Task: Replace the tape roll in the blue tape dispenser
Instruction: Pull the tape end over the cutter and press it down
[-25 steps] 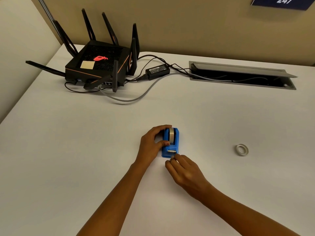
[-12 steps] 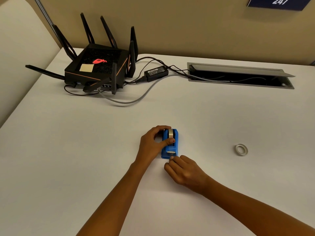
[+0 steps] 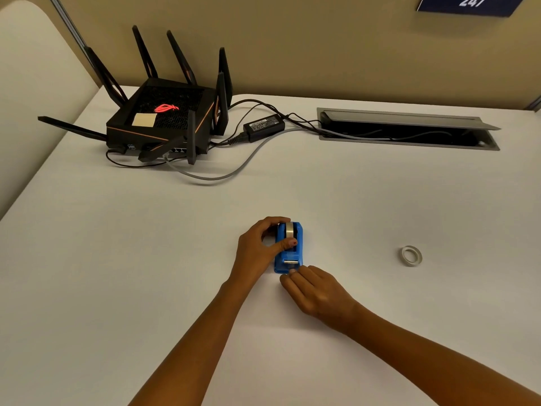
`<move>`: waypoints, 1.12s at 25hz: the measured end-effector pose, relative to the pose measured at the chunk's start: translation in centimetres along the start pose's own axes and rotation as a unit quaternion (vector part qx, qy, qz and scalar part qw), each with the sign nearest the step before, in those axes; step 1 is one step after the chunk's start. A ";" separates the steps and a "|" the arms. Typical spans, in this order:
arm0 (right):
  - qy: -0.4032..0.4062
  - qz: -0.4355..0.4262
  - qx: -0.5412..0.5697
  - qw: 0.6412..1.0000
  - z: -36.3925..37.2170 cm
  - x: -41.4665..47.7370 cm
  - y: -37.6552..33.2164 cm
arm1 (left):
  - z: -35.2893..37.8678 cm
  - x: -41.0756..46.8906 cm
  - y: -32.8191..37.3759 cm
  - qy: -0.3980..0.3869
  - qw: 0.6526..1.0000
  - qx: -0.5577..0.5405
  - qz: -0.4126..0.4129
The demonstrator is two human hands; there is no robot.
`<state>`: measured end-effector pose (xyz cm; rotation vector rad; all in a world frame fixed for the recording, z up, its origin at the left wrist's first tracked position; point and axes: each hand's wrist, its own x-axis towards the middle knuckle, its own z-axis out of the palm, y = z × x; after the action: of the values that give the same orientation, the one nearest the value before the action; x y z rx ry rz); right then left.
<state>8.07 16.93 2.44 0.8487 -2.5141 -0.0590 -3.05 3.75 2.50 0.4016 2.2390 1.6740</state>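
Fingers of the left hand (image 3: 257, 247) are gripping the blue tape dispenser (image 3: 288, 249) mid-table; the right hand's (image 3: 317, 291) curled fingertips are touching its near end. Spare tape roll (image 3: 411, 255) is lying well right. A sign (image 3: 468, 4) is reading "247".

Office: router (image 3: 164, 121), desk cable hatch (image 3: 409, 128)

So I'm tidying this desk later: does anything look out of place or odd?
Only the loose tape roll lying flat by itself right of the blue tape dispenser. The table's cable hatch lid stands open. Nothing spilled or damaged.
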 end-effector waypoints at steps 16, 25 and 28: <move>-0.009 0.231 0.148 0.962 0.2 -0.5 -0.3 | 0.1 -0.1 0.1 0.004 1.000 -0.003 -0.003; 0.023 0.436 0.235 0.868 0.8 0.8 0.7 | 0.2 -0.1 0.0 0.009 1.000 0.011 -0.007; 0.022 0.455 0.249 0.855 1.2 0.6 0.8 | 0.2 -0.1 0.1 0.016 1.000 0.018 0.003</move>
<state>6.70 17.06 1.78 -0.2648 -2.6505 0.9339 -2.88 3.96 2.53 0.3919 2.2961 1.6564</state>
